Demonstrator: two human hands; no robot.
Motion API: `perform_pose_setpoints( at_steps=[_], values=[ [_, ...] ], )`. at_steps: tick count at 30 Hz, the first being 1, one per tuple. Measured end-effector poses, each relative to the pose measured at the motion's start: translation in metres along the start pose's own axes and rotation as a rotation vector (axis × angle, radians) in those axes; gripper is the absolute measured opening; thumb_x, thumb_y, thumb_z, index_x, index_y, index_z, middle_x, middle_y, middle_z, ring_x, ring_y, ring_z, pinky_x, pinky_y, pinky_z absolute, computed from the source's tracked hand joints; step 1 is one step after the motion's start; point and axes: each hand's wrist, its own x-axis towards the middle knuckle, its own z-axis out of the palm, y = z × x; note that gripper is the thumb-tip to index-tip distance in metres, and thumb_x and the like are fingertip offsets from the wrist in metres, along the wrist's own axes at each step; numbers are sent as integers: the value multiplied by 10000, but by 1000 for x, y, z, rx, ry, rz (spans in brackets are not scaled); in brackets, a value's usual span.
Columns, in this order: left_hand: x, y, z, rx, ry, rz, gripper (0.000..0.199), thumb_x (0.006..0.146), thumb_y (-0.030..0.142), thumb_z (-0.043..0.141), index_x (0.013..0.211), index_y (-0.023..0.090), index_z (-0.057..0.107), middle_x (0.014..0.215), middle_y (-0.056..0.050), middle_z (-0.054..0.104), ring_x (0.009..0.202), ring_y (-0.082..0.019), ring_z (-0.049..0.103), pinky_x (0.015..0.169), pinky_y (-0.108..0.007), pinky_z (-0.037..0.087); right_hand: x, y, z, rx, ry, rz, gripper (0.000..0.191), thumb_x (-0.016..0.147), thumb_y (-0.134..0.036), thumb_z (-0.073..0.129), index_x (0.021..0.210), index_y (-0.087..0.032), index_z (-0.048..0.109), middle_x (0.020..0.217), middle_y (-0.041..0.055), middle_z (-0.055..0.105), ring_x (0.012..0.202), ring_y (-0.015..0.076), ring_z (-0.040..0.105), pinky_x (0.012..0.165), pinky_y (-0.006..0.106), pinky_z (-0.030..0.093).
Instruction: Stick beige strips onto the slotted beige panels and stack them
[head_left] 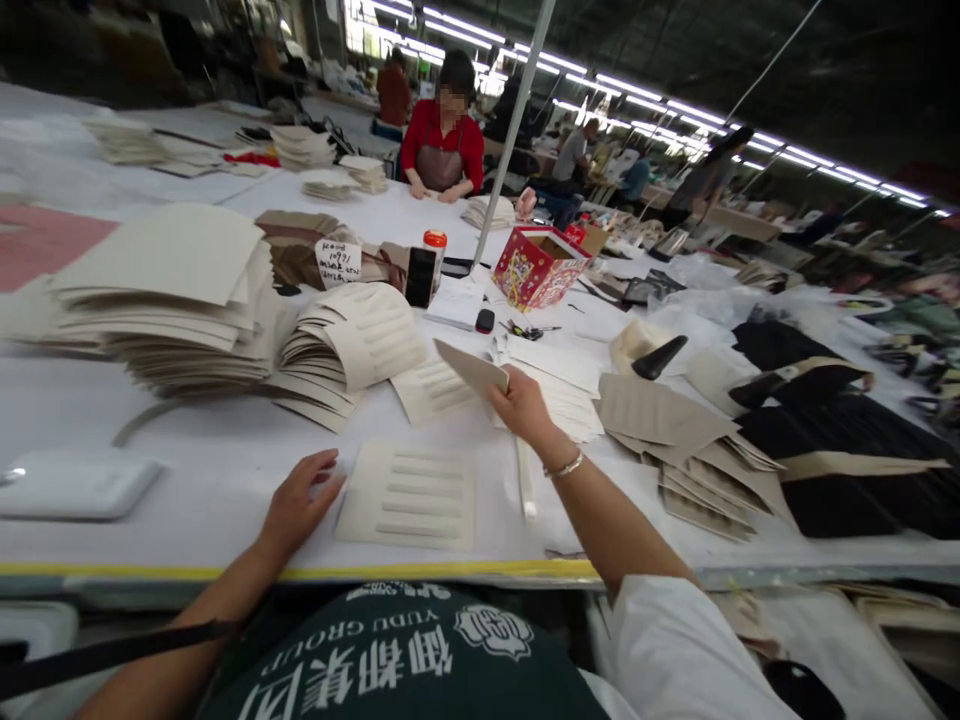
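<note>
My right hand [521, 402], with a bracelet at the wrist, pinches the edge of a thin beige panel [471, 366], raised and tilted above the white table. Left of a flat cream panel with several raised strips [424, 498], my left hand [301, 500] rests near the table with its fingers apart and holds nothing. Behind it stands a fanned pile of cream panels [375, 335], beside a taller stack of plain panels [169, 255]. More pale sheets [566, 385] lie just beyond my right hand.
Grey-beige panels [667, 420] and black fabric pieces [862, 470] lie at the right. A red patterned box [536, 268], a phone [421, 277] and a slanted pole [514, 130] stand further back. A white device [79, 487] sits at the left. Across the table a person in red [442, 150] works.
</note>
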Motion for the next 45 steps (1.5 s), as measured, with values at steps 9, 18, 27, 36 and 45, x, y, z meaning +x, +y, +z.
perform_pose_setpoints(
  at_steps=[9, 18, 27, 36, 45],
  values=[
    [-12, 56, 10, -808, -548, -427, 729, 498, 573, 737, 1031, 94, 603, 913, -150, 679, 855, -308, 635, 728, -395, 529, -69, -76, 49, 1029, 147, 419, 330, 756, -431, 586, 949, -168, 542, 824, 14, 621, 707, 147, 569, 643, 266, 491],
    [-12, 47, 13, -586, -189, -371, 566, 521, 462, 777, 961, 145, 616, 928, -74, 677, 881, -216, 624, 785, -324, 526, -81, -64, 29, 711, 391, 390, 239, 778, -389, 554, 898, -184, 525, 766, -4, 582, 710, 145, 545, 665, 278, 489],
    [-32, 83, 27, -917, -513, -520, 406, 627, 418, 739, 878, 128, 607, 754, -55, 660, 682, -155, 637, 629, -255, 530, -128, -92, 52, 73, 72, -457, 231, 838, -122, 463, 1006, -171, 615, 899, 87, 602, 826, 187, 541, 749, 305, 465],
    [-44, 52, 38, -733, -375, -618, 294, 582, 367, 735, 710, 149, 586, 570, 15, 614, 558, -118, 600, 559, -210, 508, -159, -93, 79, 486, -320, -150, 64, 822, -245, 566, 855, -191, 567, 937, 53, 602, 883, 161, 557, 802, 293, 465],
    [-51, 51, 38, -650, -405, -493, 328, 586, 433, 719, 749, 160, 640, 654, 23, 626, 618, -131, 601, 625, -249, 532, -157, -91, 84, 632, -457, 126, 111, 806, -176, 562, 756, -174, 660, 966, 52, 611, 913, 145, 572, 867, 292, 432]
  ],
)
